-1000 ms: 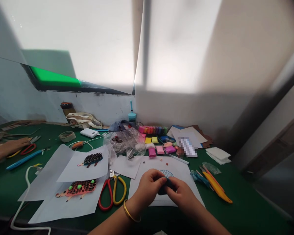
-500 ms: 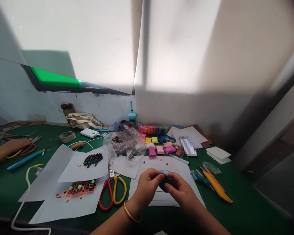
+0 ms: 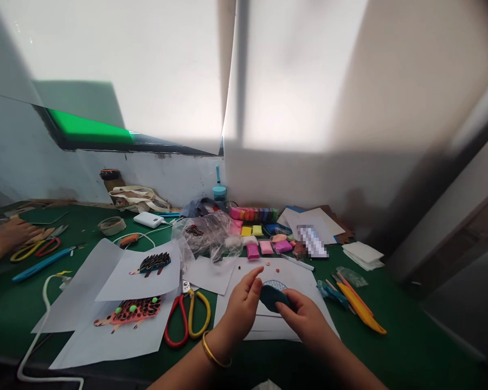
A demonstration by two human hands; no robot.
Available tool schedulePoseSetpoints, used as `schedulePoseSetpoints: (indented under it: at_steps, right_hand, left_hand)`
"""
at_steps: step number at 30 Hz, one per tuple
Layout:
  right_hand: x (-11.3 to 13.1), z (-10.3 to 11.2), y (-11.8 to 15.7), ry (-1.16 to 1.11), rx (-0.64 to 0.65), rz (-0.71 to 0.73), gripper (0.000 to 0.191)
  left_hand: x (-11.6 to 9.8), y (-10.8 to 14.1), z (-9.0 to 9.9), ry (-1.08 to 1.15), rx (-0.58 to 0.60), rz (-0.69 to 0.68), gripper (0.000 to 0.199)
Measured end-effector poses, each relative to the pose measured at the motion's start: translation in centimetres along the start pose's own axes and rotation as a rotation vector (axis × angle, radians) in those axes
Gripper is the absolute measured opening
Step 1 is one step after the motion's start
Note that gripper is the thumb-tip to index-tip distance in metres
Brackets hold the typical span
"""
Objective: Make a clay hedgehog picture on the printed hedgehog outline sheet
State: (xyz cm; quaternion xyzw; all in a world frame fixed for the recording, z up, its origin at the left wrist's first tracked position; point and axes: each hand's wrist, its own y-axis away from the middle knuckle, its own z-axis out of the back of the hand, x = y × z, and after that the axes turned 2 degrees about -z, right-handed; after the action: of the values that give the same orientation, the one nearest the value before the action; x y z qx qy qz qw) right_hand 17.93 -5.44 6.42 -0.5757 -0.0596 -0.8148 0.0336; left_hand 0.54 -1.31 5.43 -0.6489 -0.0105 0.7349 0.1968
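Note:
A flat, rounded dark blue piece (image 3: 274,299) is pinched at its right side between the thumb and fingers of my right hand (image 3: 305,317). My left hand (image 3: 243,303) is at the left edge of the piece, fingers raised and apart, not gripping it; whether it touches the edge is hard to tell. Beneath them lies a white sheet (image 3: 309,287) with a blue patterned drawing (image 3: 277,284), partly covered by the piece. Small dark and pink bits (image 3: 277,270) rest near the sheet's top.
Scissors with red and yellow handles (image 3: 191,319) lie left of my hands, beside sheets with hedgehog figures (image 3: 155,263). Colored clay packets (image 3: 252,251) and a plastic bag (image 3: 211,233) sit behind. At right is a yellow tool (image 3: 361,309). Another person's hand (image 3: 12,233) is far left.
My left hand has opened and its fingers have lifted off the blue piece, which now shows more fully. The other person's hand has moved back, uncovering more of the scissors there.

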Motion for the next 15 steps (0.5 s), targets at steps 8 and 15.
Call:
schedulePoseSetpoints:
  at_steps: [8,15]
  right_hand:
    - [-0.7,0.2,-0.1,-0.016,0.013,0.028,0.026]
    - [-1.0,0.0,-0.2,0.074,0.018,0.000,0.022]
  left_hand:
    - [0.3,-0.1,-0.4,0.106,0.010,0.111,0.027]
    - [0.7,0.0,-0.5,-0.086,0.083,-0.002,0.020]
